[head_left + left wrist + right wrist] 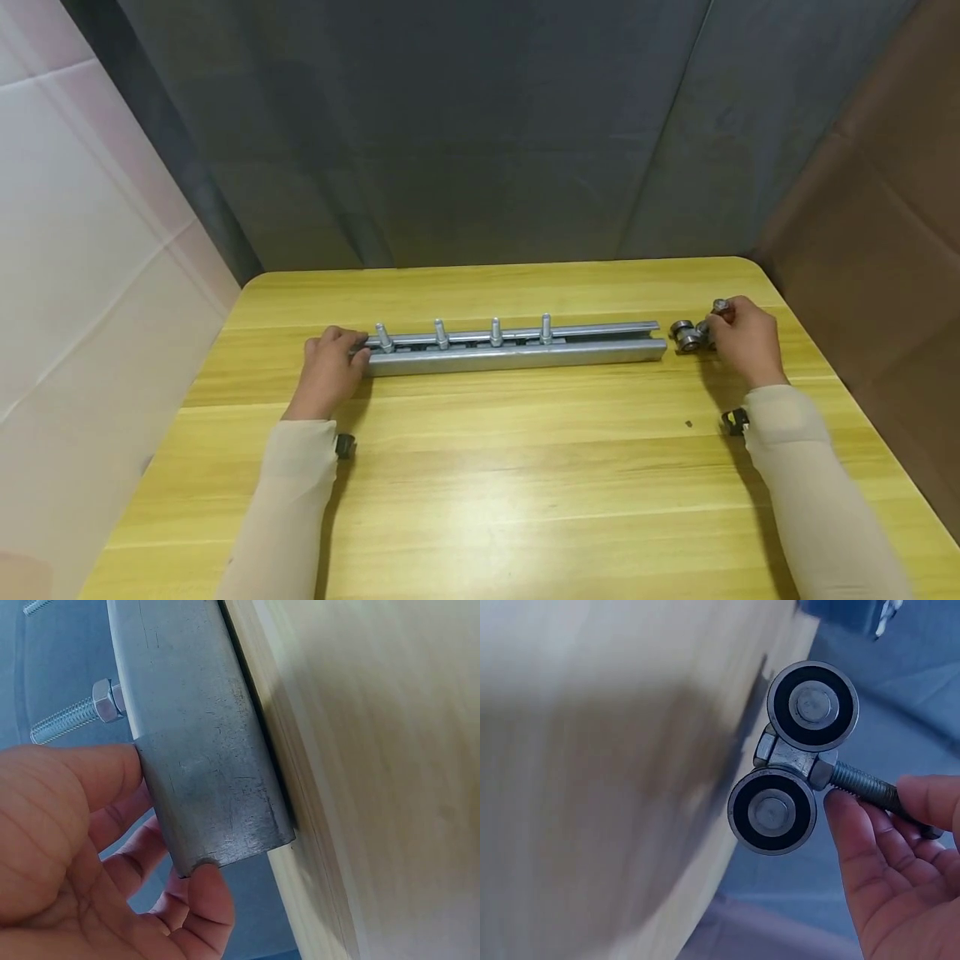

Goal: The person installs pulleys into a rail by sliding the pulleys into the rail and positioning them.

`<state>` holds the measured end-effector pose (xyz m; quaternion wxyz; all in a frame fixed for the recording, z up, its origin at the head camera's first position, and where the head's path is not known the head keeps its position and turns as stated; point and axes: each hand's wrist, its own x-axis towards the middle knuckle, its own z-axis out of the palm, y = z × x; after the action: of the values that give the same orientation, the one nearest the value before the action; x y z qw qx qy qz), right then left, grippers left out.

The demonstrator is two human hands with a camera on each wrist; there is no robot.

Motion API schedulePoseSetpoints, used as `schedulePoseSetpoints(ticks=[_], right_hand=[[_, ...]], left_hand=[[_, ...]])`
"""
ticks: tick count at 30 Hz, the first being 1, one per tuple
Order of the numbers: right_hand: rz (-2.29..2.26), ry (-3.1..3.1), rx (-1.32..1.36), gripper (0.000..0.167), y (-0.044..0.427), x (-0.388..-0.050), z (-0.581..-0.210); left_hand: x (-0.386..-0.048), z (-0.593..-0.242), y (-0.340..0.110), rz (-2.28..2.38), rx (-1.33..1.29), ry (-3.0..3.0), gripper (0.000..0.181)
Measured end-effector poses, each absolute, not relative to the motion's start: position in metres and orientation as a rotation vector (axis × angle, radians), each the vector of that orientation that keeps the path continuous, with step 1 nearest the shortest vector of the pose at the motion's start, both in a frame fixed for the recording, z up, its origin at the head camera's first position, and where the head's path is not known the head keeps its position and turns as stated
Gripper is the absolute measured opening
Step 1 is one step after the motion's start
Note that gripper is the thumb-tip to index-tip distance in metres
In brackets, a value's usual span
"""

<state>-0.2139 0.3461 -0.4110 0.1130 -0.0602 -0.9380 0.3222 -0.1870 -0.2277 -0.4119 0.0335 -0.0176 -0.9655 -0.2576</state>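
Note:
A grey metal channel rail (517, 358) lies across the table, its slot facing up. Several threaded bolts (496, 332) stand up out of the slot; one bolt with a hex nut (109, 701) shows close to the left thumb. At the rail's left end, my left hand (327, 373) grips it, thumb on the near upper edge and fingers around the end. Beyond the right end, my right hand (750, 343) holds a roller trolley (790, 759) by its threaded stem (866, 787). Its wheels point toward the rail's open end, with a small gap between them.
The wooden table (480, 483) has rounded back corners. A small dark speck (688, 424) lies on it near the right wrist. Grey cloth (465, 150) hangs behind, white cloth (97, 250) at the left and brown cloth (900, 208) at the right.

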Motion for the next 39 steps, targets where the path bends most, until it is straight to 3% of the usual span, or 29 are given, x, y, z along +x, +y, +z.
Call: schedulePoseSetpoints(ticks=[39], right_hand=[[1.0,-2.773,0.11,0.015,0.247,-0.217,-0.415]], left_hand=[[-0.188,-0.414,-0.227,-0.801,-0.029,-2.967,0.036]])
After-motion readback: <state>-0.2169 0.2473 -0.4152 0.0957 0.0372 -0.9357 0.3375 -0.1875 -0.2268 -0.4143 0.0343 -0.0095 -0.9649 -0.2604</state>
